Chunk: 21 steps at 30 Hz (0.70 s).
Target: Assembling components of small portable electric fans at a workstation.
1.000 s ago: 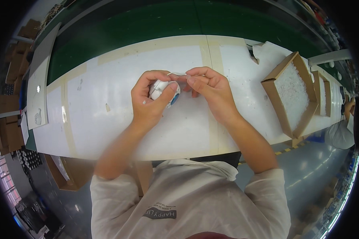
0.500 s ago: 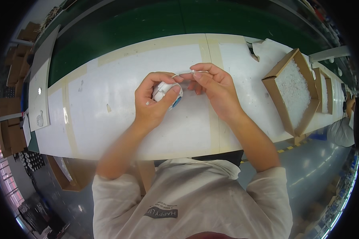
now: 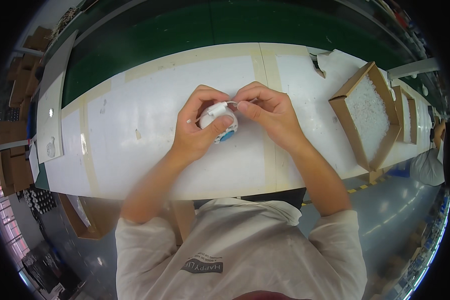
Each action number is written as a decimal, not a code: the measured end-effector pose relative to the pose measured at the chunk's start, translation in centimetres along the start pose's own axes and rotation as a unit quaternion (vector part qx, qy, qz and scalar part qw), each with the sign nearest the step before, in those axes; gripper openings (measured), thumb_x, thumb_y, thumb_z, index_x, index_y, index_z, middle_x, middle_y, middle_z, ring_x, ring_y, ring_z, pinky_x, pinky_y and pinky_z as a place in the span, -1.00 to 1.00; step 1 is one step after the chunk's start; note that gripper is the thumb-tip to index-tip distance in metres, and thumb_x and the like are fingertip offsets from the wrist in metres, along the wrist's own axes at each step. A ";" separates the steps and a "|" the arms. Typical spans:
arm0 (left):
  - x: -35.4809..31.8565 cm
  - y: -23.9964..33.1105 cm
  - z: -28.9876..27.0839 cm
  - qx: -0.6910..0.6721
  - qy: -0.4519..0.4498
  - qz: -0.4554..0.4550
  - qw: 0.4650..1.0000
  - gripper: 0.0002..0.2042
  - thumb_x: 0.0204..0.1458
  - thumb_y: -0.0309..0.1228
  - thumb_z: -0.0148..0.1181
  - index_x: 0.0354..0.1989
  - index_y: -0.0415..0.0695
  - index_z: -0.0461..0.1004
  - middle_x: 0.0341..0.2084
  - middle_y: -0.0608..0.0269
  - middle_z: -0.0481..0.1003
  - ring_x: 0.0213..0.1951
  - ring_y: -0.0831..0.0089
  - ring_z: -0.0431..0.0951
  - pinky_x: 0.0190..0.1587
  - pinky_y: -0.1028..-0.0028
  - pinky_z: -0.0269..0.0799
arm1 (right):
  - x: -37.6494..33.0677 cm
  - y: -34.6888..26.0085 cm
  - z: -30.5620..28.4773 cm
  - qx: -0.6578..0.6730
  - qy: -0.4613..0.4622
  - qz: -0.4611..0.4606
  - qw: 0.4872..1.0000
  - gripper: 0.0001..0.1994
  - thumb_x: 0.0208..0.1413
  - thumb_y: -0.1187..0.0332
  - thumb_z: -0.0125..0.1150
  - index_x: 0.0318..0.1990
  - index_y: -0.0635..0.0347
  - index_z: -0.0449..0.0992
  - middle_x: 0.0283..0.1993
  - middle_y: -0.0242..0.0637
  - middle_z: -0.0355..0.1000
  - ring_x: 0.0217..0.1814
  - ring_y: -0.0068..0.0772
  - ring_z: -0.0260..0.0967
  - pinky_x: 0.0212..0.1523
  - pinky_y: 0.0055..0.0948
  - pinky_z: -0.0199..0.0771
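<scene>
At the centre of the frame, a small round white plastic device with a blue part [image 3: 221,125] is gripped in the left hand [image 3: 201,125], above the long white table [image 3: 135,150]. A thin white cable [image 3: 224,105] on top of it is pinched by the right hand [image 3: 267,112]. At the right, an open cardboard box of white pieces [image 3: 367,115] is placed.
</scene>
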<state>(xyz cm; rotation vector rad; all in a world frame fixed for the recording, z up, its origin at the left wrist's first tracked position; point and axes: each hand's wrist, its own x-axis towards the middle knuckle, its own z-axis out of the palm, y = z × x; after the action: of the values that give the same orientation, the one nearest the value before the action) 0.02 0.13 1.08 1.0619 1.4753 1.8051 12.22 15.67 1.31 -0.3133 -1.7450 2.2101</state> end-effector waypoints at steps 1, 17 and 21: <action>-0.1 0.1 0.1 -0.041 -0.010 -0.014 0.999 -0.62 0.01 -0.40 0.39 -0.06 -0.11 0.34 -0.24 0.34 0.37 -0.13 0.49 0.45 -0.06 0.50 0.39 | -0.1 -0.2 0.0 -0.003 -0.011 -0.002 1.000 -0.87 0.19 0.47 0.21 -0.14 0.28 0.57 -0.14 -0.31 0.48 -0.10 -0.54 0.40 -0.10 -0.51 0.42; 0.1 0.6 -0.1 -0.277 -0.125 -0.175 0.937 -0.41 0.17 -0.09 0.18 0.27 -0.11 0.14 -0.21 0.25 0.40 -0.15 0.26 0.61 -0.13 0.44 0.54 | -0.8 -0.9 0.4 -0.112 -0.026 -0.122 0.986 -0.86 0.08 0.58 0.27 -0.19 0.34 0.61 -0.31 -0.28 0.46 -0.32 -0.48 0.43 -0.28 -0.52 0.48; 0.1 1.2 -0.7 -0.355 -0.179 -0.277 0.875 -0.36 0.23 -0.04 0.07 0.37 -0.08 0.06 -0.20 0.22 0.41 -0.19 0.23 0.62 -0.14 0.44 0.56 | -0.3 -0.7 -0.3 -0.298 -0.034 -0.316 0.900 -0.84 -0.02 0.60 0.32 -0.23 0.35 0.62 -0.38 -0.24 0.47 -0.36 -0.43 0.43 -0.37 -0.51 0.47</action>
<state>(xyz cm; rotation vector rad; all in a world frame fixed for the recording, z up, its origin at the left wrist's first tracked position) -0.56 -0.37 2.21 0.4798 0.6795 1.4301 12.71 16.01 1.95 0.1940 -2.1383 1.2245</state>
